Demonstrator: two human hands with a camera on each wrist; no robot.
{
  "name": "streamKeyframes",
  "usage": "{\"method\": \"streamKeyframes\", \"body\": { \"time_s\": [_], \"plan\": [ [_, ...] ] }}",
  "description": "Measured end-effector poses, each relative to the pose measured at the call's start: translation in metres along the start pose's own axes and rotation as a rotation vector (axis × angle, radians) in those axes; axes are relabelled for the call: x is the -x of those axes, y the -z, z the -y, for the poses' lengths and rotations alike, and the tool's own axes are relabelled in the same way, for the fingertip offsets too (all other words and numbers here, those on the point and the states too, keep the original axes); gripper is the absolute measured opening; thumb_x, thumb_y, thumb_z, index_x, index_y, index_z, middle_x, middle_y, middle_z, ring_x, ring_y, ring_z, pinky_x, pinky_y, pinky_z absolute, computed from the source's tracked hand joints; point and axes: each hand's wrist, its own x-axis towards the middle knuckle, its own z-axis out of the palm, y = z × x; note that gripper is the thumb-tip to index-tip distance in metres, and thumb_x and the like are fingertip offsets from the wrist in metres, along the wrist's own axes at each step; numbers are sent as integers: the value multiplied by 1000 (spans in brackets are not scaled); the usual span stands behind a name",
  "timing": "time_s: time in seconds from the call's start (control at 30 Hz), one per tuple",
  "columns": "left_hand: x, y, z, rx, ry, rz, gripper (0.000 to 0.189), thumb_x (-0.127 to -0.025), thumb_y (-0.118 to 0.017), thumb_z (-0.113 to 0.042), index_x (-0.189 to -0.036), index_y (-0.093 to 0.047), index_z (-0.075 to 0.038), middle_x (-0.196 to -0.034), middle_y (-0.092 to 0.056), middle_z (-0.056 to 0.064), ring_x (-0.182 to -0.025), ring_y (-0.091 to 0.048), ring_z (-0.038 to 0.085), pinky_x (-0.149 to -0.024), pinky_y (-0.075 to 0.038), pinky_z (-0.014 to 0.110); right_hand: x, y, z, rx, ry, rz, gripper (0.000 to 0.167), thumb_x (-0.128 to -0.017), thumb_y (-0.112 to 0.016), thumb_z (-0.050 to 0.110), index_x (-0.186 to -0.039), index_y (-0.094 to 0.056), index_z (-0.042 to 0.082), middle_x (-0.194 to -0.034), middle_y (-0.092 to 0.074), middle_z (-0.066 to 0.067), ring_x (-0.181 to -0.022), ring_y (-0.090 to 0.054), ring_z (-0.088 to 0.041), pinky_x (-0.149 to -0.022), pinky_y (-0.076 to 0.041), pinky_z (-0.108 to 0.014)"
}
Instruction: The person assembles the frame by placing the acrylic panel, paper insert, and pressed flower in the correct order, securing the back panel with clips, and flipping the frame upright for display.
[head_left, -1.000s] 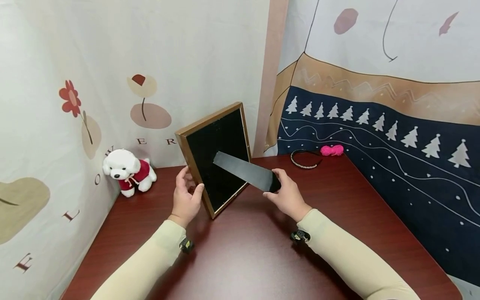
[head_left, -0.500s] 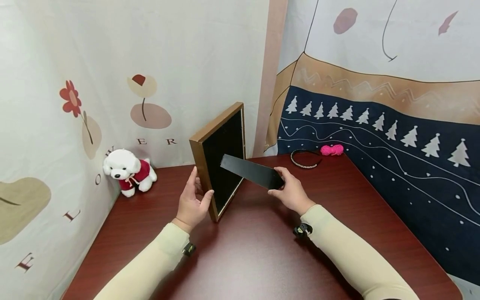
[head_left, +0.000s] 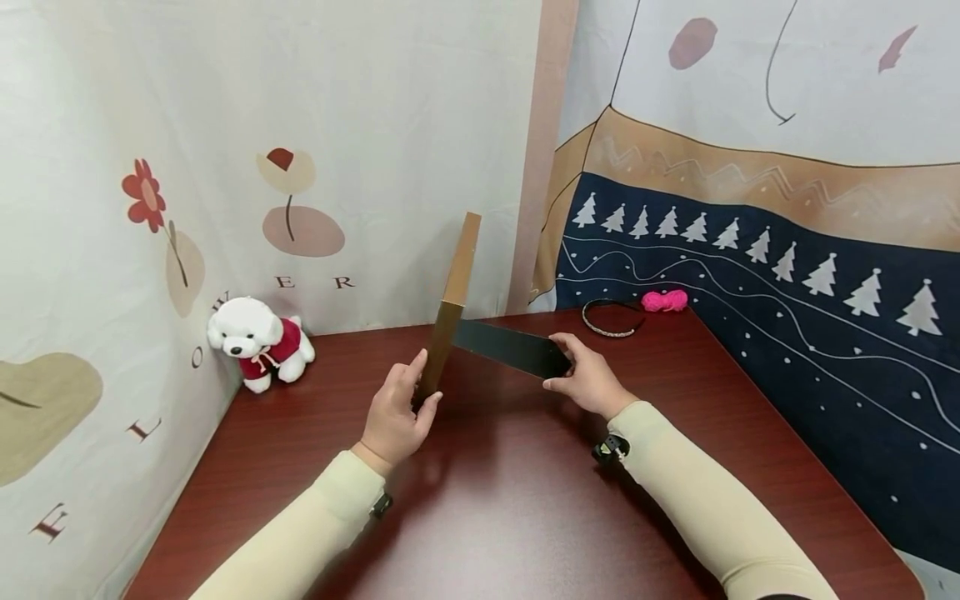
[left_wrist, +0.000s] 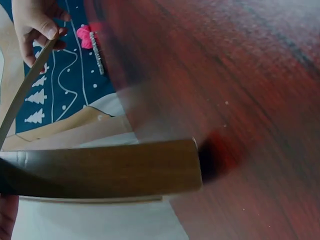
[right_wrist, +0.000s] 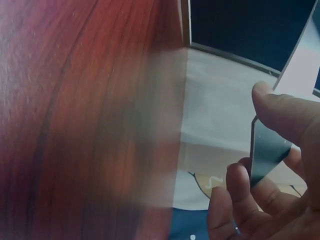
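A wooden-edged picture frame (head_left: 450, 302) is held upright above the table, almost edge-on in the head view. My left hand (head_left: 395, 417) grips its near side edge, thumb on the right and fingers on the left. From its black back a flat black stand leg (head_left: 512, 346) swings out to the right. The free end of that leg is pinched between the thumb and fingers of my right hand (head_left: 590, 379). In the right wrist view the black back panel (right_wrist: 240, 30) shows behind the leg. The frame's front is hidden from the head view.
On the reddish-brown table (head_left: 525, 517), a white plush dog (head_left: 255, 346) in a red coat stands at the back left. A headband (head_left: 611, 325) and a bright pink bow-shaped item (head_left: 664, 301) lie at the back right. Printed curtains (head_left: 405, 125) rise behind the table.
The frame has turned so its black back faces right, from angled view to nearly edge-on. My left hand has moved a little right with it; the right hand keeps hold of the stand leg.
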Motion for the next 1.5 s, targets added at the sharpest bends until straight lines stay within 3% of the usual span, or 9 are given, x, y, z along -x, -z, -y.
{"method": "streamKeyframes", "body": {
  "time_s": [0.2,0.33,0.43,0.73,0.87,1.1,1.27,1.4,1.5],
  "plan": [
    [0,-7,-6,-68,-42,35,56,-107,-61,-26,-159,-43,-10,-93,-51,14,-70,-42,19,-56,-41,32,-8,-1,-10,35,-22,38,79,-85,-89,13,-150,-43,16,-155,-52,-21,-94,-68,-29,-90,-57,-45],
    [-2,-14,-13,-109,-43,66,70,-95,-75,-12,-158,-45,-12,-89,-50,12,-68,-40,18,-56,-40,32,-12,-1,-14,54,-67,83,77,-86,-88,12,-147,-40,11,-160,-46,-22,-134,-59,-36,-114,-45,-53],
    [-4,-19,-18,-123,-26,87,83,-85,-81,-5,-160,-46,-16,-89,-51,11,-67,-42,17,-56,-40,31,-14,0,-15,57,-110,116,77,-85,-87,11,-145,-38,9,-160,-45,-25,-145,-49,-39,-119,-40,-55],
    [-9,-31,-30,-212,-15,148,74,-87,-82,-9,-155,-54,-19,-91,-54,10,-72,-53,21,-58,-50,35,-17,-4,-20,98,-233,162,77,-88,-84,13,-148,-36,8,-148,-55,-28,-121,-58,-37,-106,-48,-51],
    [-10,-35,-33,-250,-5,167,71,-88,-82,-9,-153,-56,-20,-91,-53,9,-71,-53,21,-59,-51,37,-14,-4,-15,115,-220,122,75,-94,-80,22,-153,-37,5,-150,-53,-26,-127,-57,-38,-110,-46,-55],
    [-8,-31,-35,-211,77,199,75,-86,-85,-13,-155,-55,-15,-91,-55,7,-72,-51,21,-61,-50,35,8,-5,24,-128,-16,-241,43,-102,-70,20,-141,-56,8,-133,-66,-19,-109,-65,-29,-93,-56,-42],
    [-4,-23,-34,-152,192,226,82,-88,-82,-16,-160,-44,-7,-86,-59,5,-73,-54,19,-61,-51,35,38,-17,62,-308,324,-513,28,-100,-68,4,-128,-66,3,-118,-73,-16,-93,-67,-17,-79,-53,-20],
    [-1,-19,-33,-115,284,234,88,-88,-81,-15,-163,-36,-3,-81,-58,1,-69,-52,15,-60,-48,34,61,-30,80,-290,568,-532,47,-92,-67,-7,-138,-61,-5,-129,-69,-21,-95,-72,-26,-80,-58,-25],
    [0,-18,-33,-99,327,238,93,-89,-81,-15,-166,-29,-5,-80,-59,-1,-68,-52,13,-60,-48,34,70,-37,87,-218,638,-480,63,-88,-69,-6,-148,-52,-7,-140,-62,-24,-103,-71,-31,-81,-61,-37]
  ]
}}
